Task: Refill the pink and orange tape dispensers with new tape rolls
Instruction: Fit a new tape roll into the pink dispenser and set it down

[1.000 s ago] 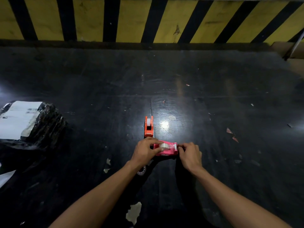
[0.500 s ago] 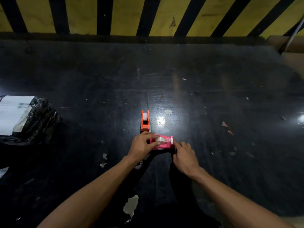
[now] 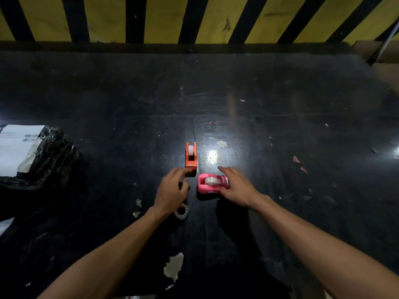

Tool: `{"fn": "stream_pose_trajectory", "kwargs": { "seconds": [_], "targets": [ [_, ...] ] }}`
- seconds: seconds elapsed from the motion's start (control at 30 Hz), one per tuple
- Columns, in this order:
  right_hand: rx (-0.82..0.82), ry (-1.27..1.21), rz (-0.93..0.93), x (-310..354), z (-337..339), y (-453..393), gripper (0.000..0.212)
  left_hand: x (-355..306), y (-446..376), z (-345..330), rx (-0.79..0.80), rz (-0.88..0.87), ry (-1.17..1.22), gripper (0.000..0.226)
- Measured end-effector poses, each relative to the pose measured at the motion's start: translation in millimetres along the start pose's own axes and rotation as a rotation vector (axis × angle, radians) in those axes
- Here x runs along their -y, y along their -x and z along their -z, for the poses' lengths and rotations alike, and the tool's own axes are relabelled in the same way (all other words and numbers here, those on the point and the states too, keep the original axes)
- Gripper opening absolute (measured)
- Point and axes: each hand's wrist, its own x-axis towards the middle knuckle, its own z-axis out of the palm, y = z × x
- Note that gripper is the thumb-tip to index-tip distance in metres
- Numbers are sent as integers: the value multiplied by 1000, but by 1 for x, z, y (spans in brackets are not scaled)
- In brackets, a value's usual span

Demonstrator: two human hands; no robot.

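The pink tape dispenser (image 3: 206,186) lies on the black table (image 3: 291,100) with a clear tape roll (image 3: 210,180) seated in it. My right hand (image 3: 236,187) grips its right, cutter end. Just beyond it to the left stands the orange tape dispenser (image 3: 191,157), holding a whitish roll at its far end. My left hand (image 3: 171,192) is off the pink dispenser, fingers loosely spread, with the index fingertip touching the orange dispenser's near end. A small tape roll or core (image 3: 182,211) lies on the table beside my left wrist.
A black plastic-wrapped parcel with a white label (image 3: 45,156) sits at the left edge. A yellow-and-black striped wall (image 3: 164,18) closes the far side. Cardboard (image 3: 386,65) stands at the far right. Scraps of tape and paper dot the table surface.
My left hand let go of the pink dispenser and shifted left toward the orange one. My right hand moved from the table in front onto the pink dispenser's cutter end.
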Motion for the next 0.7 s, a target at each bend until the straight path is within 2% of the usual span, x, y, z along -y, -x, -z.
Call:
{"fn": "stream_pose_trajectory", "kwargs": {
  "seconds": [0.07,0.13,0.23,0.3,0.37,0.43,0.53,0.6,0.7],
  "targets": [
    [6,200,113,5,-7,-2,79,12,-1,1,-62,27,-136,42],
    [2,301,186,10,-13,-4,80,25,-4,0,-54,50,-282,51],
    [-32,318,243,10,-16,-11,71,40,-5,-4,78,130,-446,61],
    [-46,269,233,6,-12,-18,65,45,-3,-7,101,133,-517,67],
    [-119,127,135,1,-6,-24,59,45,-2,-9,91,127,-551,68],
    [-244,-69,-45,-1,3,-35,55,44,-2,-11,86,124,-574,66],
    [-360,-278,-297,-6,16,-61,65,45,-1,-12,77,127,-591,64],
    [-387,-299,-359,-7,19,-79,72,47,-2,-12,80,130,-590,64],
    [-393,-256,-355,3,24,-95,74,47,-2,-13,89,138,-595,63]
  ]
}}
